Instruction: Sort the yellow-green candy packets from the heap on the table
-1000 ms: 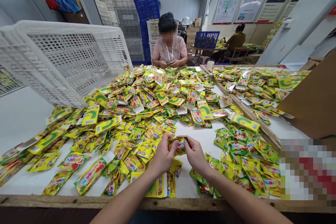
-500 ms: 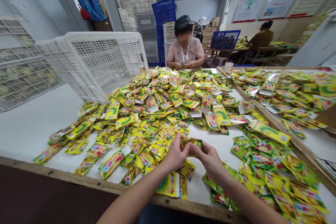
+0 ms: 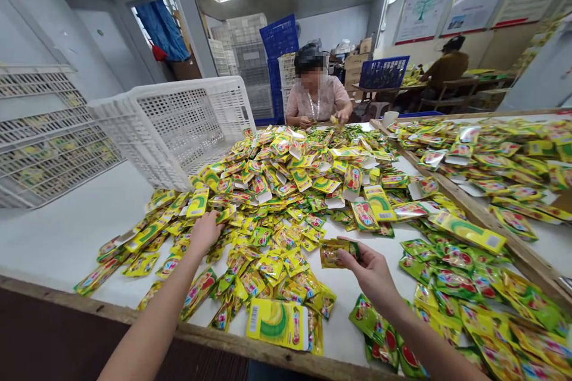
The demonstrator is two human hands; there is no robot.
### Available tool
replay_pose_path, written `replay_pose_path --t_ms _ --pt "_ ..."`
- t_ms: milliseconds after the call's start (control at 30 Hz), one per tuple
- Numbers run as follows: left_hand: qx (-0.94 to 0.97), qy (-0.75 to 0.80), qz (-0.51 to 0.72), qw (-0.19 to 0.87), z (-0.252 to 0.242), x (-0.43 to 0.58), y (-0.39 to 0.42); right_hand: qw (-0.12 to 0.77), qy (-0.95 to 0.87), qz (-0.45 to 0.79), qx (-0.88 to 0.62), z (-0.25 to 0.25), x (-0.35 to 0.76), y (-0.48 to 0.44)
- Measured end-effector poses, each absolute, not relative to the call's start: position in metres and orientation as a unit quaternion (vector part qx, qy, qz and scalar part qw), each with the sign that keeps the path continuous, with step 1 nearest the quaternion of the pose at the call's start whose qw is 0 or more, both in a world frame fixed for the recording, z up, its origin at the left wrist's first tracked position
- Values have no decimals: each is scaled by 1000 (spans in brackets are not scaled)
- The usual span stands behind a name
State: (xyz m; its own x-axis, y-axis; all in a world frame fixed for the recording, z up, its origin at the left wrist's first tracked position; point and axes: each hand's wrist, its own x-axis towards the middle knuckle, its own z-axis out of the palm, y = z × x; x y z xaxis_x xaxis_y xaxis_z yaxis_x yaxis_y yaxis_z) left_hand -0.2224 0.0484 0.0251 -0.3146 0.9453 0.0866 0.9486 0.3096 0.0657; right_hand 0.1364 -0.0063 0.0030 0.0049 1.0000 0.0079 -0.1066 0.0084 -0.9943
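Note:
My right hand pinches a few small yellow-and-green sachets between thumb and fingers, just above the white tabletop. At the left side of the pile, my left hand has its fingers closed on the end of a flat yellow carton; its fingertips are partly hidden. Between my arms, near the table's front edge, lies a yellow carton with its white end flap open. Loose yellow sachets spread behind it. Beside my right forearm are green sachets with watermelon pictures.
A white plastic crate lies on its side at the left, its opening toward the heap of cartons. A wooden divider runs along the right. Across the table sits a person handling small items. A white cup stands near the far edge.
My left hand has let go of the sachets and moved left to the carton. My right hand keeps the sachets, slightly farther right. The person opposite has parted their hands.

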Motion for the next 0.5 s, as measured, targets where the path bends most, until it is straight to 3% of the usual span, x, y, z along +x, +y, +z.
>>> replay_pose_path --t_ms 200,300,367,500 --pt "-614 -777 -123 66 36 -179 50 545 -465 521 -463 1 137 -4" --pt "-678 -702 -217 4 47 -128 37 570 -450 499 -472 0 142 1" --pt "-732 -641 -220 -60 49 -91 23 599 -440 462 -483 1 145 1" --pt "-783 -584 -197 -82 41 -35 2 692 -453 297 -477 6 146 -7"
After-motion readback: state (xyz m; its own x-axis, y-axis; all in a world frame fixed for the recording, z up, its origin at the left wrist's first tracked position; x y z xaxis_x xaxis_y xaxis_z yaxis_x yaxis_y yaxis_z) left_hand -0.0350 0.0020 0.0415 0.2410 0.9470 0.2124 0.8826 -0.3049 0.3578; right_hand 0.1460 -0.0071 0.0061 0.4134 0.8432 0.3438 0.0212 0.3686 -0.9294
